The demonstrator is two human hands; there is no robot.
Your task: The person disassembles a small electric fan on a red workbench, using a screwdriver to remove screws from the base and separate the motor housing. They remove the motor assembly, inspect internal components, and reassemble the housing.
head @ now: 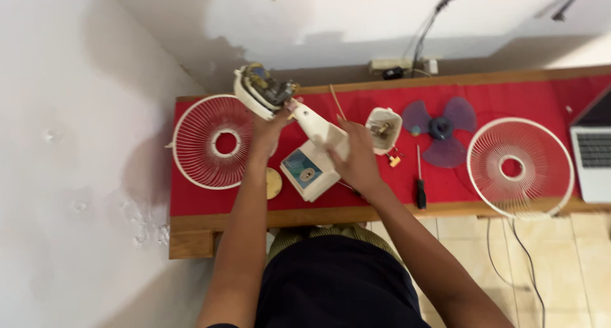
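Partly hidden fan body (316, 151) under hands.

Laptop (595, 151) cut off by right edge, only keyboard corner and part of screen showing. Left hand (270, 129) covers joint between fan motor (261, 89) and fan stand (316, 151). Right hand (356, 159) hides stand's neck side. Small parts (393, 158) beside rear motor cover (384, 129) too tiny to identify. Person's forearms, torso run off bottom edge.
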